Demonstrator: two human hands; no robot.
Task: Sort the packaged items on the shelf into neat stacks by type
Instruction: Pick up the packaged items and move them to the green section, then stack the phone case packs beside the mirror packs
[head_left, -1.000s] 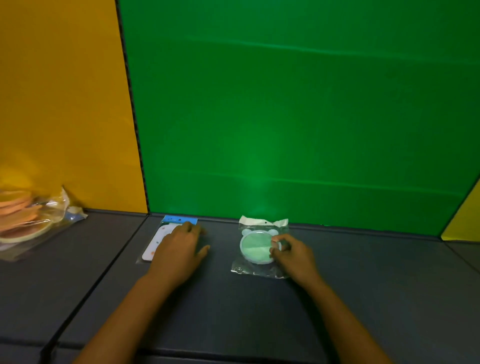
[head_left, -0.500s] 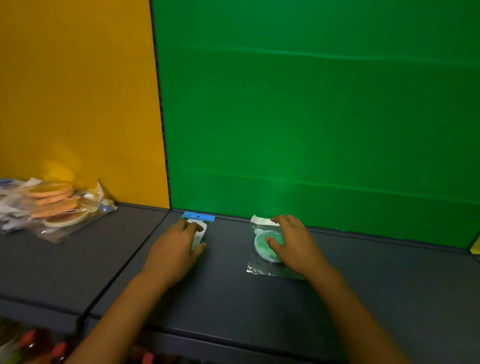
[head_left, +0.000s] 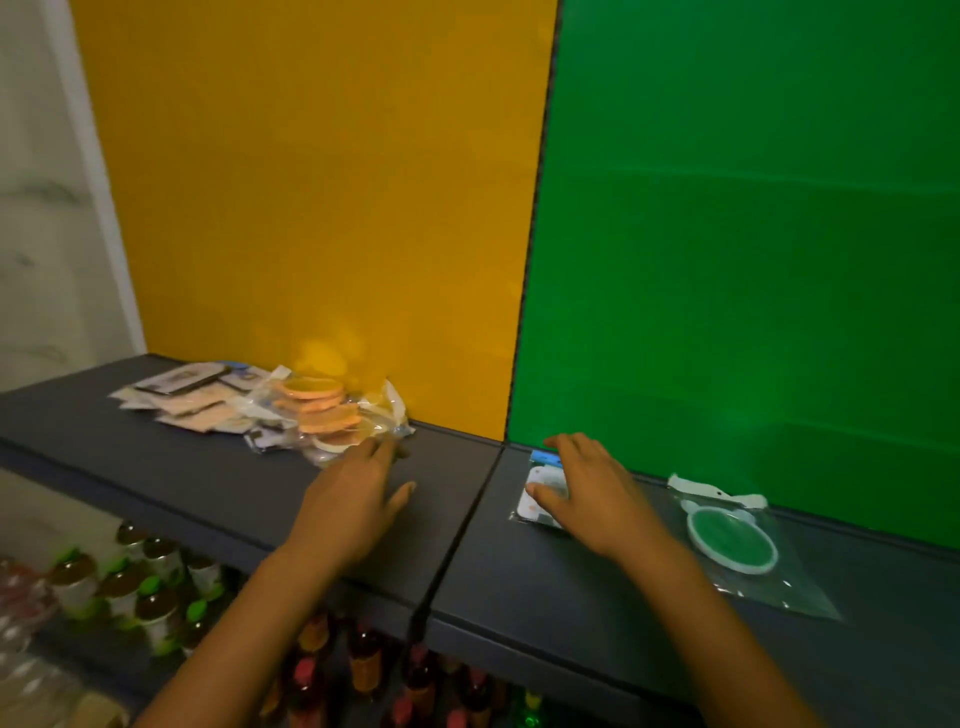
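Note:
A dark grey shelf (head_left: 156, 467) runs along a yellow and a green back panel. A clear bag of orange discs (head_left: 319, 410) lies on its left part, on top of several flat beige packets (head_left: 192, 402). My left hand (head_left: 358, 499) hovers just right of that bag with its fingers straight and nothing in it. My right hand (head_left: 592, 493) lies with spread fingers over a small white packet with a blue header (head_left: 543, 475). A clear packet with a green disc (head_left: 730, 540) lies untouched to the right of that hand.
A seam (head_left: 467, 514) divides the shelf between my two hands. On the level below stand bottles with green caps (head_left: 140, 587) at the left and red and orange bottles (head_left: 363, 660) under the shelf's front edge. A white wall (head_left: 47, 208) is at the far left.
The view has swung left. My left hand has left the white packet and moved left toward the orange disc bag. My right hand has left the green disc packet and moved onto the white packet.

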